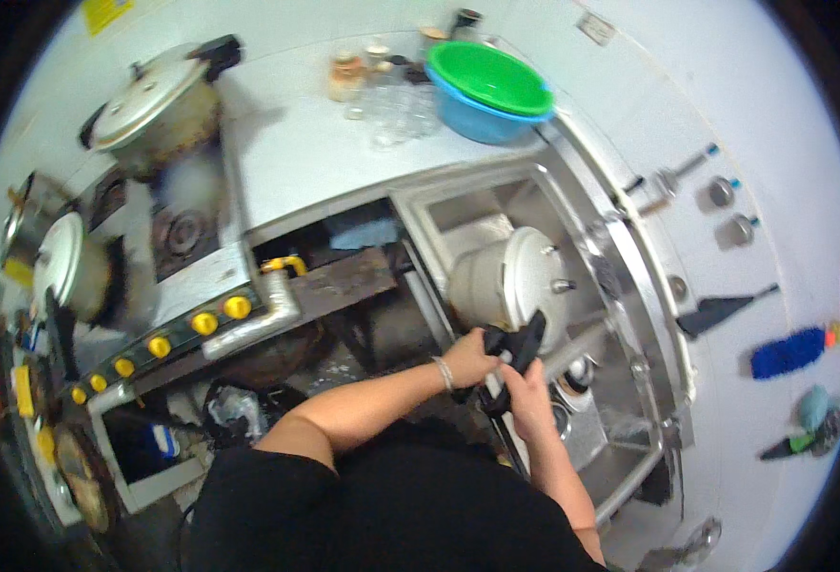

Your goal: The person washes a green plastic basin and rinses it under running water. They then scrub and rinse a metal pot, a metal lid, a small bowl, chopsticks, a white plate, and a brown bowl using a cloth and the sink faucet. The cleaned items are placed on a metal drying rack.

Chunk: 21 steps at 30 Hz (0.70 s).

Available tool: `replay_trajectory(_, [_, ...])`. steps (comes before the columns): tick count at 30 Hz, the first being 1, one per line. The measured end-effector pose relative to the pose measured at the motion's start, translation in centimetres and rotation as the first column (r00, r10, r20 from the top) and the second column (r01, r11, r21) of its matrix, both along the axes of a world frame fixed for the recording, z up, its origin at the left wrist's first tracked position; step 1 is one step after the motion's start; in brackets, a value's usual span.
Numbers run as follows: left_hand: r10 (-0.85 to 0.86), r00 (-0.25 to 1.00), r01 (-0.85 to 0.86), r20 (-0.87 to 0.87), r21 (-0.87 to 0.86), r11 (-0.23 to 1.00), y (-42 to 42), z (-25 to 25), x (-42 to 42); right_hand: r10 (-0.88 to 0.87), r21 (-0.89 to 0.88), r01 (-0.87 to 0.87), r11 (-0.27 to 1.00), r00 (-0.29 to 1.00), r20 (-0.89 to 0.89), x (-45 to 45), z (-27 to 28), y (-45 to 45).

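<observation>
A metal pressure cooker [477, 282] rests in the left basin of the steel sink [563, 186]. Its silvery lid [545, 268] is on and carries two small valve fittings. The black handle assembly [527, 343] juts toward my body. My left hand [473, 357], with a bracelet at the wrist, is closed around its left side. From the right, my right hand [530, 397] grips the same handle assembly. My fingers hide much of it, so I cannot tell which hand holds the lid's handle and which the pot's.
To the left is a gas stove [184, 236] bearing a large pressure cooker [169, 114] and a smaller one [73, 264]. Nested green and blue basins [491, 79] stand behind the sink, near glass jars [398, 107]. Utensils, including a black spatula [723, 311], hang on the right wall.
</observation>
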<state>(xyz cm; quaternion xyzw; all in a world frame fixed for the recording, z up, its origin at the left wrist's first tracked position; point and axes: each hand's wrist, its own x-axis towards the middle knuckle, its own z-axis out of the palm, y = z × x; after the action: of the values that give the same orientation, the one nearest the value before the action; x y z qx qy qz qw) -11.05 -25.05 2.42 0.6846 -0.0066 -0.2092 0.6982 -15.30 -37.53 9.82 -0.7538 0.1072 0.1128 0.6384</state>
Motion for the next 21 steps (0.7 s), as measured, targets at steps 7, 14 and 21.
replay_trajectory(7, [0.203,0.979,-0.191,0.028,-0.232,0.954,1.7,2.7,-1.1,-0.024,0.423,-0.001,0.906,0.998,0.053,-0.4,2.2,6.0])
replay_trajectory(14, [0.428,0.847,-0.388,0.316,-0.184,0.903,10.3,2.6,-1.0,0.414,0.215,-0.459,0.862,0.883,0.222,0.2,5.4,6.5])
replay_trajectory(21, [0.439,0.861,-0.497,-0.256,-0.607,0.62,27.8,7.4,-6.5,0.229,0.2,-0.24,0.95,0.97,0.078,2.2,1.4,0.1])
